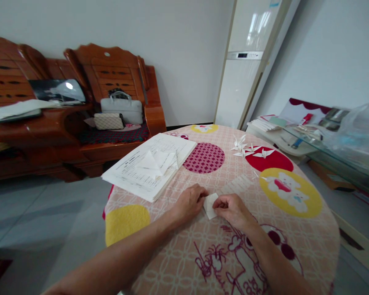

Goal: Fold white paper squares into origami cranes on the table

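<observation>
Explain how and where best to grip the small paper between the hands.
Probably pinch the small paper by its side edges, coming from left and right: it looks thin and flat; left hand and right hand sit at those edges.

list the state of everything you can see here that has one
white paper: folded small
left hand: fingers bent, touching the white paper's left edge
right hand: pinching the white paper's right side
paper cranes: folded, wings spread
printed sheets: stacked flat
gray handbag: standing, handle raised
tablecloth: spread
plastic bag: crumpled
</observation>
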Demonstrator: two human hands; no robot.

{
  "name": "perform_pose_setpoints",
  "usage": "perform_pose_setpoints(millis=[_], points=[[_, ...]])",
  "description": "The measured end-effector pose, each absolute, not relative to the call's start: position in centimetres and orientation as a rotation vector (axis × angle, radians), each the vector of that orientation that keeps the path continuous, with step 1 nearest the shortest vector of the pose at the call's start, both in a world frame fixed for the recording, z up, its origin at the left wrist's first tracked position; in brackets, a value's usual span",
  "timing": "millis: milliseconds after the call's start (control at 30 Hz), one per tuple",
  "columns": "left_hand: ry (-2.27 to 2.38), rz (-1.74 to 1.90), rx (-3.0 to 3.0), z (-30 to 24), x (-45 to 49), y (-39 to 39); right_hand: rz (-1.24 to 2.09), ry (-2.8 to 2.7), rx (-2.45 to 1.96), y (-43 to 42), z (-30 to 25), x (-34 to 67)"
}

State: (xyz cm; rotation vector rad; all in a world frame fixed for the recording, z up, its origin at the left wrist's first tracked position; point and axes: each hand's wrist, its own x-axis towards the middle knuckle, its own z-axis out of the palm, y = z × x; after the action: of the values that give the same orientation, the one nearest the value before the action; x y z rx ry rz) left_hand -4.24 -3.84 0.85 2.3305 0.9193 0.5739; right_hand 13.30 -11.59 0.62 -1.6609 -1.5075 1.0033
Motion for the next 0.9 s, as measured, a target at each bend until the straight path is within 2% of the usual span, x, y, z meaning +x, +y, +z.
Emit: perform_pose_setpoints(millis=[167, 300, 433, 600, 800, 900], points=[[0.952, 0.292, 2.342, 2.4, -3.0, -2.2, 1.012, -1.464, -1.636, -11.6, 0.7, 13.1], [0.927, 0.211, 2.232, 2.6, -2.7, -2.2, 1.036, -1.449, -1.563, -11.8, 0.7, 13.3], [0.908, 0.297, 2.102, 1.9, -3.1, -2.5, 1.061, -1.267, -1.570, -12.0, 0.9, 14.1], [0.839, 0.466, 1.840, 1.3, -3.6, -2.9, 0.857, -1.000, -1.558, -12.0, 0.9, 15.3], [0.756, 0.574, 1.657, 1.3, -3.2, -3.5, 1.140, -1.056, -1.386, -12.0, 0.5, 14.4], [0.696, 0.546, 1.555, 1.3, -3.2, -3.6, 1.160, -1.077, -1.364, -12.1, 0.5, 14.1]])
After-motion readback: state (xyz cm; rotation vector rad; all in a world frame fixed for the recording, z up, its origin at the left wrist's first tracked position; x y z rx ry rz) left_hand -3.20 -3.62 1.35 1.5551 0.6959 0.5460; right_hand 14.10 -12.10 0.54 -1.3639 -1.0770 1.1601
